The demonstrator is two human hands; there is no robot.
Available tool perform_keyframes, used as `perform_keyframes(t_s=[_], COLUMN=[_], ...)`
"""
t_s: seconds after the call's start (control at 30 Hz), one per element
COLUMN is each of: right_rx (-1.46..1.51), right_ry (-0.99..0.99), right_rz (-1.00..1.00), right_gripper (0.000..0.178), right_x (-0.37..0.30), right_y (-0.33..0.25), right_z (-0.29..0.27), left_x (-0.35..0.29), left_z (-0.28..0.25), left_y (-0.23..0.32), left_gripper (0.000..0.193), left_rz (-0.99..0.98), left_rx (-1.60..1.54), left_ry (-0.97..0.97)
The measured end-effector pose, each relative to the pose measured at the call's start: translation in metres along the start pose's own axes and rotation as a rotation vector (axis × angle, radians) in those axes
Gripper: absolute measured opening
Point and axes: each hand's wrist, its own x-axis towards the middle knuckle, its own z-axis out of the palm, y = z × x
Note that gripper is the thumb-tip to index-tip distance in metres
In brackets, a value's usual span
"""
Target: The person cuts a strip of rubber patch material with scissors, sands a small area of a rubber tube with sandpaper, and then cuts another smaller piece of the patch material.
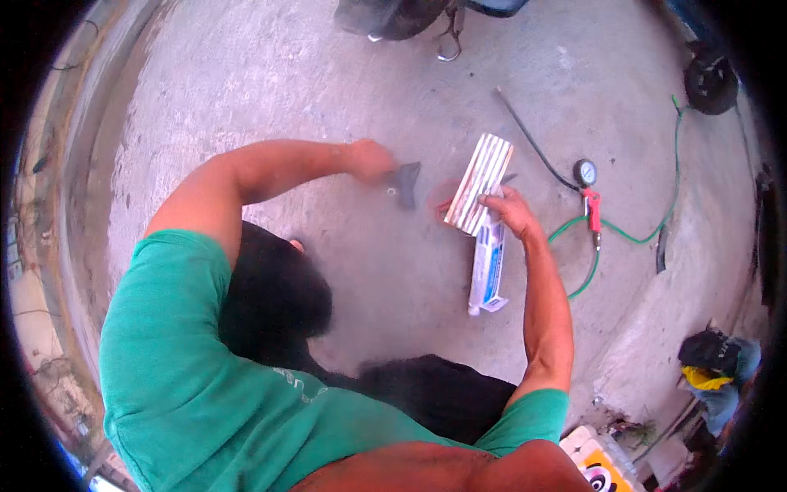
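My left hand [373, 161] is closed, a little blurred, at the end of my outstretched left arm. At its fingers is a small dark grey flat piece [407, 185], whose kind I cannot make out. My right hand [510, 211] pinches the lower edge of a flat pack of striped white and brown strips [484, 179], which look like tyre plug strips. Just below that hand lies a white and blue carton [489, 262] with an open flap. A red thing [443, 208] shows partly from behind the strip pack; the rest of it is hidden.
A red tyre inflator [593, 211] with a round gauge and green hose lies on the concrete floor [270, 90] to the right. A short black hose piece [661, 250] is beside it. Farther off are a black wheel [711, 79] and a dark vehicle part [393, 18].
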Motion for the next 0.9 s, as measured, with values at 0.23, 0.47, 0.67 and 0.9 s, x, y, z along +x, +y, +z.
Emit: perform_keyframes(t_s=[0.23, 0.47, 0.67, 0.9], right_rx=[-0.274, -0.282, -0.092, 0.128], right_ry=[0.246, 0.404, 0.217, 0.219], right_rz=[0.01, -0.145, -0.225, -0.065], right_gripper=[0.036, 0.031, 0.035, 0.036], right_x=[-0.029, -0.034, -0.039, -0.015], right_y=[-0.018, -0.056, -0.1, -0.061], right_z=[-0.029, -0.022, 0.015, 0.046], left_x=[0.019, 0.039, 0.012, 0.002], left_z=[0.008, -0.038, -0.078, -0.082], left_y=[-0.018, -0.014, 0.068, 0.066], left_gripper=[0.036, 0.047, 0.059, 0.05], left_rz=[0.041, -0.033, 0.181, 0.062], left_rx=[-0.134, -0.586, -1.154, -1.17], left_ry=[0.304, 0.373, 0.275, 0.435])
